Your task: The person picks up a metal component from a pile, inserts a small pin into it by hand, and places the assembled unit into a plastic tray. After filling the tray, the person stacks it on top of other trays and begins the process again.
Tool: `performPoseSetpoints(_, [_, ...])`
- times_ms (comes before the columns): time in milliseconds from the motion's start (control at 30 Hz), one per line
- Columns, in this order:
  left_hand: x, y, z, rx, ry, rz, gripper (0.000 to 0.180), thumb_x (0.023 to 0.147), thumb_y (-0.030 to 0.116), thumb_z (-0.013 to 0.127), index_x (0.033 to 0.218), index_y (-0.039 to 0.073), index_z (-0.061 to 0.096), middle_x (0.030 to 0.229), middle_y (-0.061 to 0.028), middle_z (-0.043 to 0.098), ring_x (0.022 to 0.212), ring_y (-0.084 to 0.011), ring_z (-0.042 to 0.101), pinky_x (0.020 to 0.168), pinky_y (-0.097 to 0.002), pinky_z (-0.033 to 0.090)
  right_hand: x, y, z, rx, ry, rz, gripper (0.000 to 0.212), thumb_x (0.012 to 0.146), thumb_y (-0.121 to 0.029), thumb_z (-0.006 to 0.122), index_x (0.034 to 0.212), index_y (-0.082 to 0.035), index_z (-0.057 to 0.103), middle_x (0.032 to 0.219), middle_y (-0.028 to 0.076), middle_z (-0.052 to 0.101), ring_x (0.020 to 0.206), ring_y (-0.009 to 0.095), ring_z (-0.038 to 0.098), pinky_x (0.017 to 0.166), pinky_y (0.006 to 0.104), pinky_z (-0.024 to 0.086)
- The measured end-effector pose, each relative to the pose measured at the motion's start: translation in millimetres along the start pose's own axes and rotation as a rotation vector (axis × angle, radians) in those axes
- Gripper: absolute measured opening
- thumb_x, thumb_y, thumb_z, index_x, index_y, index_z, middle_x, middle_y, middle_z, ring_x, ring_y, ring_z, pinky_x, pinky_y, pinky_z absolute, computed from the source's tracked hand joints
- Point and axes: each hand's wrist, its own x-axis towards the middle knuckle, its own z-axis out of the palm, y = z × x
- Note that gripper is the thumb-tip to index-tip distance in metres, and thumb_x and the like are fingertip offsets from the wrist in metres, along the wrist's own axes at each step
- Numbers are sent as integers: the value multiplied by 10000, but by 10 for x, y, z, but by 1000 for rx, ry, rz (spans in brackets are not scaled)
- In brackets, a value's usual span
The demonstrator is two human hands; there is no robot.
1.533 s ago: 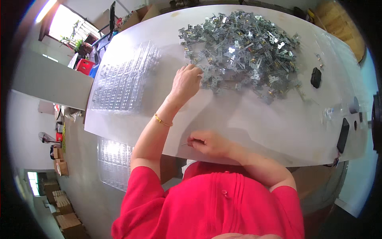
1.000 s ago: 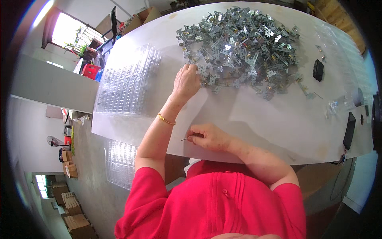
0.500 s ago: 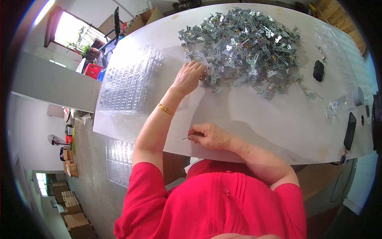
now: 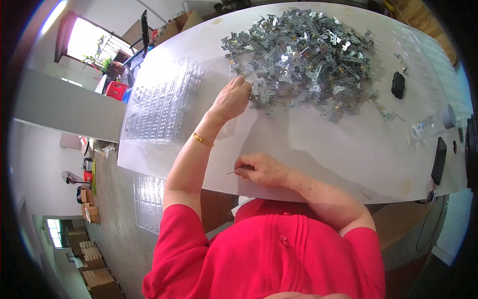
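Observation:
A large heap of small silvery metal brackets (image 4: 303, 55) lies on the white table (image 4: 308, 144). My left hand (image 4: 231, 99) reaches into the heap's near left edge, fingers curled around a bracket there; a gold bangle is on that wrist. My right hand (image 4: 261, 169) rests near the table's front edge, pinching a thin metal pin (image 4: 232, 172) that points left.
A clear plastic compartment tray (image 4: 159, 107) lies at the table's left, another (image 4: 148, 202) sits lower beside the table. A black phone (image 4: 439, 159), a small black object (image 4: 398, 84) and a clear bottle (image 4: 428, 127) are at the right. Cardboard boxes stand on the floor at lower left.
My left hand has slid a little further up into the edge of the bracket heap. My right hand stays near the front edge with the pin.

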Motion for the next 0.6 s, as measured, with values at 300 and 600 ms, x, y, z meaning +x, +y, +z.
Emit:
performPoseSetpoints(300, [-90, -39, 52, -38, 97, 29, 186, 831, 26, 549, 1013, 53, 578, 1002, -138, 602, 988, -336, 588, 902, -435, 446, -1, -2, 10, 59, 13, -25, 146, 914, -169, 645, 988, -46, 670, 855, 148, 687, 778, 269, 658, 725, 373, 507])
performPoseSetpoints(600, [-70, -61, 134, -25, 177, 40, 214, 812, 30, 570, 1024, 59, 579, 971, -140, 611, 966, -328, 599, 922, -439, 435, 6, 0, -10, 46, -1, -9, 143, 917, -174, 644, 988, -52, 670, 860, 138, 691, 772, 255, 660, 727, 366, 507])
